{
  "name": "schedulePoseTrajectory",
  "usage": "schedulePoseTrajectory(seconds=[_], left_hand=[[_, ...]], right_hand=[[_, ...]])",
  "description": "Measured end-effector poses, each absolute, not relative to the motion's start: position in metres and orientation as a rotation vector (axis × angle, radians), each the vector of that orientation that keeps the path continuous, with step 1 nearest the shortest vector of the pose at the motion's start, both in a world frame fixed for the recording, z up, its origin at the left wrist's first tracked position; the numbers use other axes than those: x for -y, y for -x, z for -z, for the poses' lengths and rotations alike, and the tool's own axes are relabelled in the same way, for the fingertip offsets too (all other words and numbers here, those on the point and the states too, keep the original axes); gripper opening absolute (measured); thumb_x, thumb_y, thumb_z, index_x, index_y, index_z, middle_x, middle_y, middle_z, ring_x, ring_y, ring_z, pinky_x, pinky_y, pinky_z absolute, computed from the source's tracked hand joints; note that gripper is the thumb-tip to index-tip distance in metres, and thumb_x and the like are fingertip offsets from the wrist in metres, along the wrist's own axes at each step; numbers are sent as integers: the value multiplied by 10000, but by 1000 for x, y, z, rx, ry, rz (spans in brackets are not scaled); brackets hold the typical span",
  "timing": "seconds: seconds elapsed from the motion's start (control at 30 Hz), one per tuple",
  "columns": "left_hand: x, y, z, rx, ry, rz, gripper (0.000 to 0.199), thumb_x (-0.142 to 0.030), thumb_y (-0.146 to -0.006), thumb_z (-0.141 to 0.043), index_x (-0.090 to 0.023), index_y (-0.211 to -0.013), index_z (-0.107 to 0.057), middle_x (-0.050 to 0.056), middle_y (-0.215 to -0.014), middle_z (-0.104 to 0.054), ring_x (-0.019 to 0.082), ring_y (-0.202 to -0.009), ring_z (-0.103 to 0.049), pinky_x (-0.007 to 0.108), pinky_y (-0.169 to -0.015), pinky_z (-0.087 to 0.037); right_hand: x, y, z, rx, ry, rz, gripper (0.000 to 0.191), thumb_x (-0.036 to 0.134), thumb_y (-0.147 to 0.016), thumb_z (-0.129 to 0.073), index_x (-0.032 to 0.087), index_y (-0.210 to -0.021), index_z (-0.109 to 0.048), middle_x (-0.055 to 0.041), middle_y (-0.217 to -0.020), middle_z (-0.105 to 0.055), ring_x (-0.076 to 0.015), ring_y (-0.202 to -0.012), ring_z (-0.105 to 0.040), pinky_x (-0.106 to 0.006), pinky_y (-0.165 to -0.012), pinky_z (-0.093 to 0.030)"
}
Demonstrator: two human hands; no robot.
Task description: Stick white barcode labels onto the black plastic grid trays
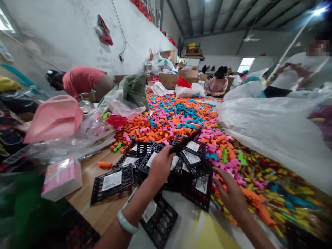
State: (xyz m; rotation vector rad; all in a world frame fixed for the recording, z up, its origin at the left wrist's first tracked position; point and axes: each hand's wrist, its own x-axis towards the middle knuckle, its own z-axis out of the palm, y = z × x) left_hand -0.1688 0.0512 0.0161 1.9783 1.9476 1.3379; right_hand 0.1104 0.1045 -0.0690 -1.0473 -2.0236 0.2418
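Note:
My left hand (161,165), with a pale bangle at the wrist, is closed on the end of a black tray (185,142) that is seen nearly edge-on and tilted up to the right. Below and around it lies a heap of black slotted trays (150,157) with white labels. My right hand (229,190) has its fingers apart, beside the right edge of a labelled tray (202,186); whether it touches that tray is unclear. One more tray (112,181) lies apart on the left, and another (159,221) lies nearer, below my left forearm.
Orange, pink and blue plastic pieces (176,117) cover the surface ahead. A pink and white box (62,178) and a pink dustpan (55,119) stand left. Clear plastic sheeting (272,124) spreads on the right. Several people are farther off.

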Motion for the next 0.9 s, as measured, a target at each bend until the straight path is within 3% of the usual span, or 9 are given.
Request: schedulePoseTrajectory(seconds=[0.13, 0.2, 0.3, 0.4, 0.5, 0.6, 0.73, 0.83, 0.9], left_hand=[[-44, 221, -42, -1841, -1207, -1893, 290, -423, -891, -523, -174, -1016, -601, 34, -906, -669, 185, -842, -627, 279, -742, -498], [-34, 240, -50, -1601, -864, -2028, 309, -434, -817, -616, -172, -980, -621, 26, -897, -677, 175, -822, -637, 267, -726, -518], [-7, 246, -48, -1458, -479, -1963, 339, -394, -745, -689, -194, -1015, -637, 37, -932, -701, 169, -744, -656, 273, -643, -552], [29, 231, -31, -1474, -295, -1788, 423, -377, -661, -765, -246, -1041, -635, 34, -1002, -712, 185, -731, -678, 284, -580, -570], [61, 206, -1, -1480, -214, -1757, 536, -362, -536, -847, -240, -1020, -651, 35, -1054, -712, 219, -884, -684, 289, -707, -589], [81, 178, 32, -1491, -176, -1699, 655, -436, -473, -877, -230, -1048, -642, 33, -1036, -721, 264, -984, -665, 328, -823, -575], [91, 143, 67, -1414, -161, -1706, 784, -499, -526, -857, -261, -1204, -543, 34, -1114, -702, 284, -1121, -611, 365, -958, -515], [88, 128, 72, -1360, -121, -1719, 863, -461, -517, -876, -254, -1261, -491, 53, -1169, -682, 281, -1190, -571, 360, -993, -492], [84, 125, 65, -1298, -103, -1661, 850, -421, -549, -872, -240, -1284, -485, 66, -1178, -679, 277, -1168, -590, 366, -978, -505]], right_hand=[[-135, -80, 47, 2050, 1001, -247, 340, 377, -966, -449, 200, -1238, -550, -121, -1243, -593, -238, -1181, -544, -446, -1016, -440], [-162, -63, 36, 2162, 1026, -185, 453, 417, -930, -514, 171, -1309, -500, -154, -1325, -533, -263, -1250, -487, -468, -1043, -405], [-203, -41, 21, 2499, 1120, 14, 770, 507, -785, -695, 142, -1403, -419, -212, -1453, -395, -349, -1339, -380, -532, -1051, -362], [-228, -28, 7, 2700, 1095, 115, 585, 426, -836, -676, 170, -1334, -509, -160, -1397, -491, -288, -1289, -459, -429, -1045, -389], [-225, -22, -3, 2654, 1120, 175, 348, 261, -949, -517, 142, -1275, -545, -145, -1281, -589, -228, -1202, -532, -347, -1026, -397], [-194, -19, -6, 2569, 1215, 253, 327, 173, -984, -370, 106, -1257, -537, -173, -1149, -640, -241, -1085, -590, -359, -955, -432], [-140, -9, 8, 2514, 1391, 320, 301, 263, -972, -440, 67, -1156, -576, -232, -1111, -624, -296, -1015, -597, -406, -841, -473], [-122, -3, 20, 2530, 1507, 336, 619, 473, -846, -646, 47, -1271, -501, -287, -1312, -507, -387, -1180, -493, -503, -881, -454], [-125, -4, 22, 2575, 1489, 295, 719, 488, -791, -706, 60, -1317, -465, -279, -1374, -459, -405, -1219, -456, -527, -897, -440]])
